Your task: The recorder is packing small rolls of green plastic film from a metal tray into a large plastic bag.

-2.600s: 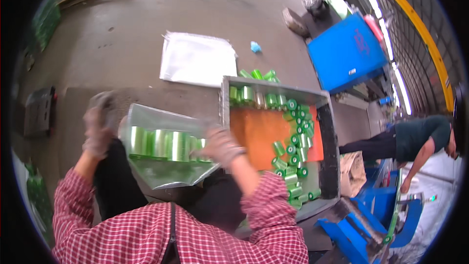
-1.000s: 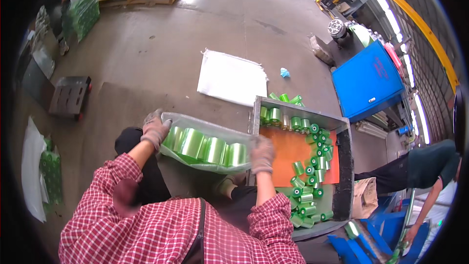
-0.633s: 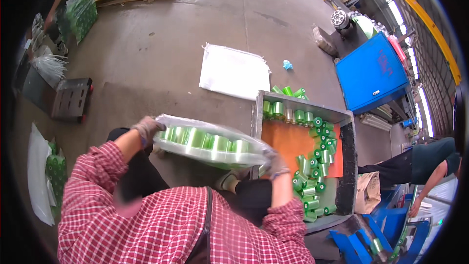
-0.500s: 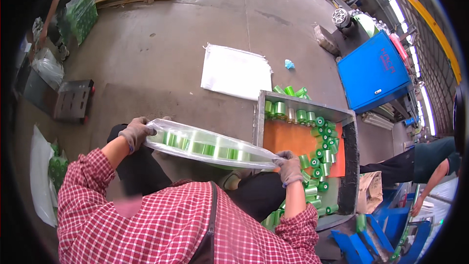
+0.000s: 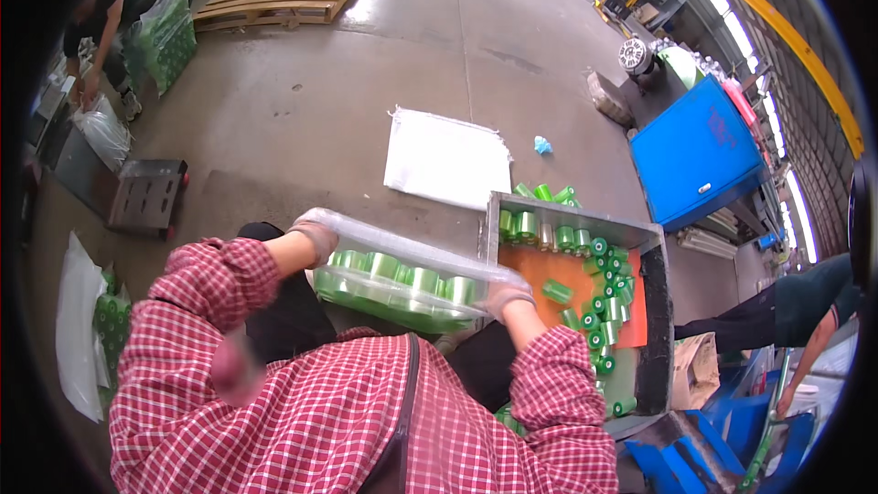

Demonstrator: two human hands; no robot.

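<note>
left hand + right hand: gripping clear bag ends | inside: green rolls | grey box: loose rolls, orange sheet

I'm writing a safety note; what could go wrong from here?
If the left hand or right hand lost its end of the clear plastic bag, the green film rolls inside might drop. One loose roll lies on its side on the orange sheet, so a bump could set it rolling.

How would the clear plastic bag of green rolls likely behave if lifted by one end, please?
The clear plastic bag would probably sag, since its film looks thin and see-through. The green rolls inside look like separate cylinders, so they might slide toward the lower end. The film's shine suggests a fairly slippery surface.
</note>
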